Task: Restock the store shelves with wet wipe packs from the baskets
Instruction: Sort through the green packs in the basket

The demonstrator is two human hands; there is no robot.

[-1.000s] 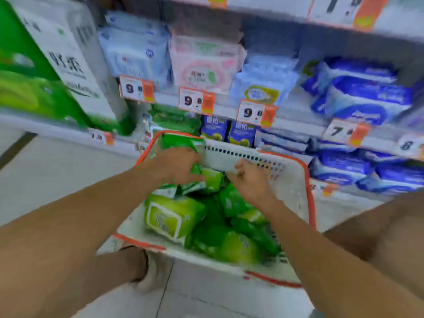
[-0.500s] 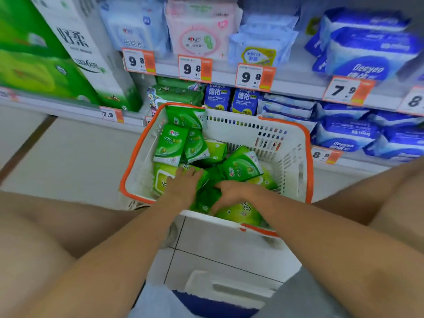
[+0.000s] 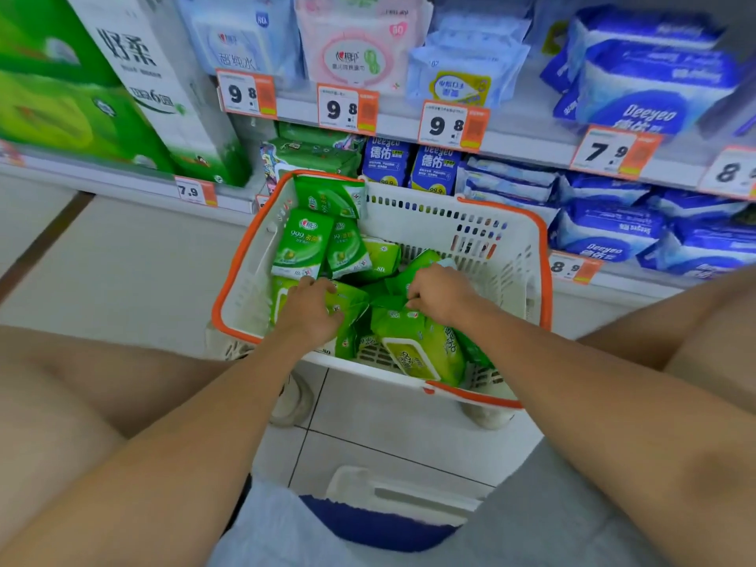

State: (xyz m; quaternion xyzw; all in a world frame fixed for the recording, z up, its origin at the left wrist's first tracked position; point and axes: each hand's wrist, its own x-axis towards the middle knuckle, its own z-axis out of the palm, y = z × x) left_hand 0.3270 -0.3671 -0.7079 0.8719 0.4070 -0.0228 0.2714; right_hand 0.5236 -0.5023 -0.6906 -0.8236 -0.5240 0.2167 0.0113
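Observation:
A white basket with an orange rim [image 3: 507, 255] stands on the floor before the shelves, holding several green wet wipe packs [image 3: 302, 247]. My left hand [image 3: 313, 311] lies on a green pack [image 3: 347, 298] at the basket's near left, fingers curled over its top. My right hand [image 3: 442, 294] grips the edge of a dark green pack [image 3: 392, 286] in the middle. A larger pack with a yellow lid [image 3: 421, 349] lies near the front wall. On the low shelf behind the basket sit a few matching green packs [image 3: 311, 151].
Blue Deeyeo packs [image 3: 605, 231] fill the lower shelf to the right, small blue packs [image 3: 409, 163] stand behind the basket, and green tissue boxes [image 3: 82, 96] stand at the left. Orange price tags line the shelf edges. My bare knees flank the basket; a white stool [image 3: 401, 497] sits under me.
The basket contents have shifted as both hands dug in. My hands moved from the far side of the basket to its near middle, and the right hand now takes hold of a dark green pack.

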